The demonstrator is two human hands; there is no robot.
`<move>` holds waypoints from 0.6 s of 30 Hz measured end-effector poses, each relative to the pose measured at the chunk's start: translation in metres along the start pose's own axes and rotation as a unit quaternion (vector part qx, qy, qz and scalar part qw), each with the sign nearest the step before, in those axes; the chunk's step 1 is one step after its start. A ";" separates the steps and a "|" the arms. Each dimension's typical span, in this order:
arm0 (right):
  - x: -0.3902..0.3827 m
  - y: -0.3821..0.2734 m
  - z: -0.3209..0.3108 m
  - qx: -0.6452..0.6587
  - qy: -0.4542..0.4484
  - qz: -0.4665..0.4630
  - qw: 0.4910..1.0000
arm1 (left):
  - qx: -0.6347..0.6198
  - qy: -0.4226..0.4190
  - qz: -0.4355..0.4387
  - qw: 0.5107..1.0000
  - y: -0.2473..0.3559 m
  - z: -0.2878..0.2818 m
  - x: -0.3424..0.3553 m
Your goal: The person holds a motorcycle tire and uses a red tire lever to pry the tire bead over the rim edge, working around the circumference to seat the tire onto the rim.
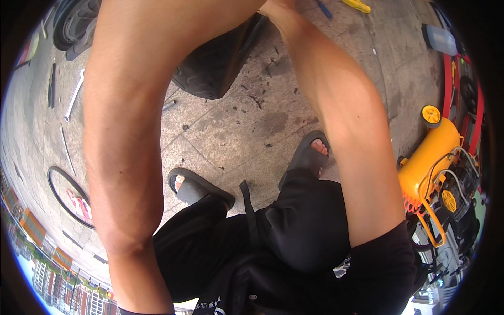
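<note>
My two forearms reach up past the top edge of the head view. A small part of my right hand (270,7) shows at the top centre; its fingers are hidden. My left hand is out of the frame beyond my raised left arm. Between my arms is a black tyre (207,71), nearest to my hands; whether either hand touches it is hidden. A steel wrench (74,94) lies on the paving left of my left arm.
Stained paving (236,136) is under my sandalled feet. At left lie a black hoop (50,184) and rods; at upper left is a wheel (68,31). At right are a yellow air compressor (431,157) and a clear container (441,41). A yellow tool (357,5) lies at top.
</note>
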State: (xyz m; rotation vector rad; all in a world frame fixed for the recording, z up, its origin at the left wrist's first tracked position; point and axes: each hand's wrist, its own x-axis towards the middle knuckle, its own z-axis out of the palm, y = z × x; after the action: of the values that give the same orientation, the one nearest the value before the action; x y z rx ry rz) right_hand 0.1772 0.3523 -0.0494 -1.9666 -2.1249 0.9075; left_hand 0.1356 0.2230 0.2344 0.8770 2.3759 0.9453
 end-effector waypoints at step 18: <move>0.003 0.034 0.005 -0.080 0.050 -0.157 0.983 | -0.017 0.008 0.003 1.000 -0.002 0.007 0.000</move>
State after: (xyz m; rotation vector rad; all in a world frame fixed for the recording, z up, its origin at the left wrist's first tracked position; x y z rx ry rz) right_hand 0.2040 0.3527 -0.0712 -1.6303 -2.4195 0.5861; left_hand 0.1385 0.2251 0.2281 0.8679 2.3639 0.9966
